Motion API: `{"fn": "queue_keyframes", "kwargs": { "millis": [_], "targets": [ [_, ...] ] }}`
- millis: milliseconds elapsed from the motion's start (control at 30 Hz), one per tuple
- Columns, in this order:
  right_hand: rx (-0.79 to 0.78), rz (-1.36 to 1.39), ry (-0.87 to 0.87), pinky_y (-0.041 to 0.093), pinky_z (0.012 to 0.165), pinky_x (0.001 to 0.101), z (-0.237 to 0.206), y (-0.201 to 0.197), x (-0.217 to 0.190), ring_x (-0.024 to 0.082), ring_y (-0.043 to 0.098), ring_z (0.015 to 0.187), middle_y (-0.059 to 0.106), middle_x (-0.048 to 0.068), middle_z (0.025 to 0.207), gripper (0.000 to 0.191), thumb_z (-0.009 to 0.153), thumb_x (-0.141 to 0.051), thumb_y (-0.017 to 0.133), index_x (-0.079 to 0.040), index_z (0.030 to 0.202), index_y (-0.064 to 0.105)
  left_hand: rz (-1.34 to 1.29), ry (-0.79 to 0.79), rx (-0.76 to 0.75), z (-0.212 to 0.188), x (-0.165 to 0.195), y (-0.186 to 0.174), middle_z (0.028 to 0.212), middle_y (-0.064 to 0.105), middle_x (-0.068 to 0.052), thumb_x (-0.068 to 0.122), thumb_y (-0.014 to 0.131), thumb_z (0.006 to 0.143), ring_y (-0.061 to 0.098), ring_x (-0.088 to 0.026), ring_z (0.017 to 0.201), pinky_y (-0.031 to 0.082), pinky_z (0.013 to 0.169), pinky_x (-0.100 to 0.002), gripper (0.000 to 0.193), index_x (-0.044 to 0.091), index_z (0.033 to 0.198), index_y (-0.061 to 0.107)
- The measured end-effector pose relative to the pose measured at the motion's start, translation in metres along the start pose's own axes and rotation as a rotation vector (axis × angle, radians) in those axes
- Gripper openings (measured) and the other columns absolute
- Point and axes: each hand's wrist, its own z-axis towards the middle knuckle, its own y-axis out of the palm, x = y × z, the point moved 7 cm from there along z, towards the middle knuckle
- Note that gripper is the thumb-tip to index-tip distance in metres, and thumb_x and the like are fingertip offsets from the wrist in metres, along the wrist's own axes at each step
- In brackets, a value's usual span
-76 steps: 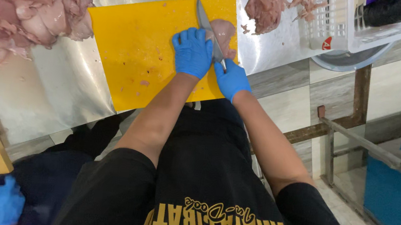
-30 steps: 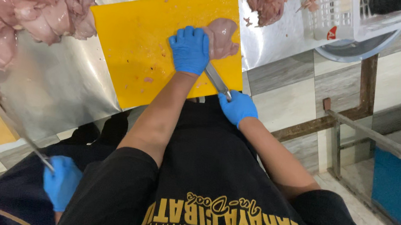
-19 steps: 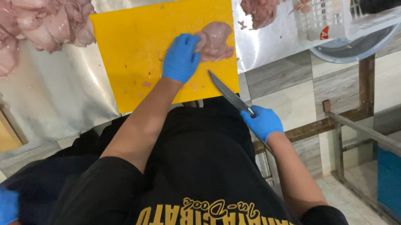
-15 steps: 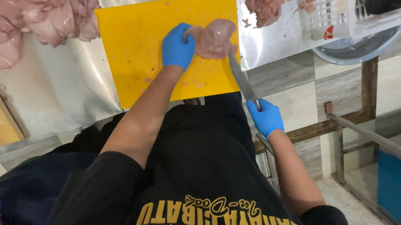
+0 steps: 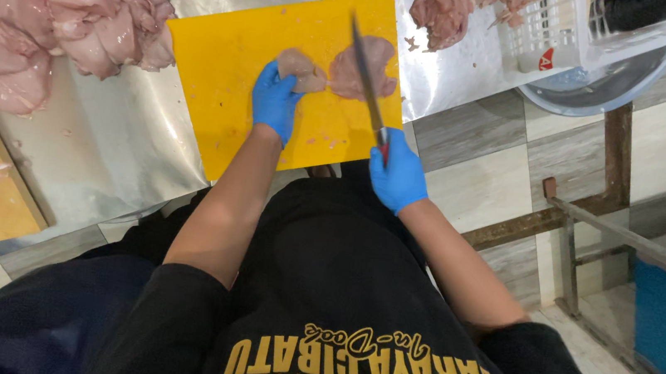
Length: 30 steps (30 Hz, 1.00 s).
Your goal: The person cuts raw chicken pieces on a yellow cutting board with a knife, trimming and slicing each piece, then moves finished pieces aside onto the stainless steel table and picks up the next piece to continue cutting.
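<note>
You have only one label to note: a small red, roughly triangular sticker (image 5: 546, 61) on the front wall of the white slotted plastic crate (image 5: 568, 30) at the upper right of the steel table, just above the rim of the round metal basin (image 5: 603, 92). You will find no packages, signs or screens here.

Bare yellow cutting board (image 5: 220, 74) open left of the gloved left hand (image 5: 275, 102), raw chicken pile (image 5: 61, 6) crowding the far left, knife (image 5: 366, 82) across the board's right side, white basket (image 5: 569, 26) blocking the far right, steel tabletop (image 5: 128, 155) free near left.
</note>
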Motion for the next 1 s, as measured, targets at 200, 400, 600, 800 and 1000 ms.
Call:
{"fn": "queue_keyframes", "kwargs": {
  "millis": [200,400,600,800,1000],
  "targets": [
    [-0.35,-0.277,0.197,0.05,0.079,0.0611,0.001,0.033,0.018,0.052,0.065,0.09,0.067,0.032,0.098,0.032,0.101,-0.029,0.054,-0.004,0.119,0.047,-0.202,0.011,-0.029,-0.019,0.002,-0.013,0.115,0.062,-0.006,0.002,0.057,0.091,0.066,-0.021,0.106,0.058,0.097,-0.041,0.031,0.006,0.122,0.059],
    [-0.224,-0.041,0.128,0.052,0.075,0.0563,0.007,0.008,0.021,0.049,0.067,0.085,0.07,0.026,0.09,0.032,0.099,-0.03,0.055,-0.006,0.12,0.052,-0.18,0.359,-0.275,0.018,0.095,-0.01,0.108,0.063,-0.012,0.021,0.061,0.099,0.065,-0.029,0.096,0.053,0.099,-0.047,0.035,0.006,0.13,0.056],
    [0.014,-0.011,0.1,0.05,0.066,0.0536,0.015,-0.035,0.047,0.049,0.066,0.077,0.067,0.025,0.082,0.028,0.103,-0.029,0.054,-0.007,0.12,0.055,0.919,0.772,0.26,0.018,0.071,0.036,0.106,0.067,-0.011,0.016,0.063,0.103,0.064,-0.032,0.103,0.052,0.097,-0.041,0.011,0.006,0.107,0.064],
    [0.057,-0.078,0.079,0.05,0.07,0.0555,0.059,-0.028,0.051,0.051,0.064,0.085,0.066,0.027,0.085,0.027,0.106,-0.03,0.057,-0.004,0.111,0.054,1.38,0.856,0.088,-0.015,-0.001,0.117,0.099,0.06,-0.012,0.03,0.058,0.098,0.056,-0.036,0.098,0.042,0.086,-0.052,0.019,0.012,0.092,0.057],
    [0.04,-0.071,0.191,0.05,0.075,0.0586,0.073,-0.008,0.029,0.053,0.064,0.089,0.069,0.03,0.089,0.031,0.104,-0.03,0.055,-0.002,0.115,0.052,1.612,0.819,0.067,-0.005,-0.013,0.13,0.097,0.059,-0.011,0.034,0.058,0.096,0.057,-0.034,0.095,0.041,0.084,-0.052,0.02,0.013,0.094,0.059]
  ]
}}
